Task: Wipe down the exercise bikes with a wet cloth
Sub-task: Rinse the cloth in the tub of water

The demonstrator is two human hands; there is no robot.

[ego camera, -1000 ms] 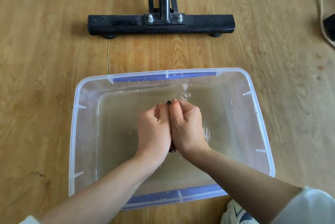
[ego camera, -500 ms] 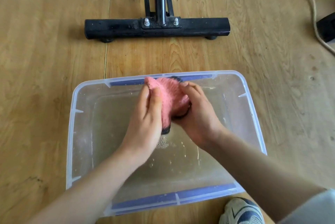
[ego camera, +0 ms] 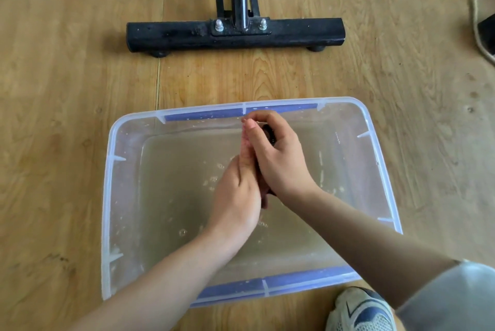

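Since the earlier frame, the pink cloth (ego camera: 246, 143) has been squeezed from a loose bunch into a narrow roll. Nearest, a shoe (ego camera: 359, 309) is seen on the wooden floor (ego camera: 67, 89). Beyond it stands a clear tub (ego camera: 107, 196) of water (ego camera: 174, 183). Above the water the cloth is clenched at its lower end by the left hand (ego camera: 238, 196) and at its upper end by the right hand (ego camera: 278, 162). Farthest, the black exercise bike base (ego camera: 174, 36) is seen, apart from the tub.

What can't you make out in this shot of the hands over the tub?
Head view: pink cloth, mostly hidden between left hand and right hand; only a strip shows.
Head view: exercise bike, cut off by the top edge above its foot bar.
Head view: shoe, cut by the bottom edge.
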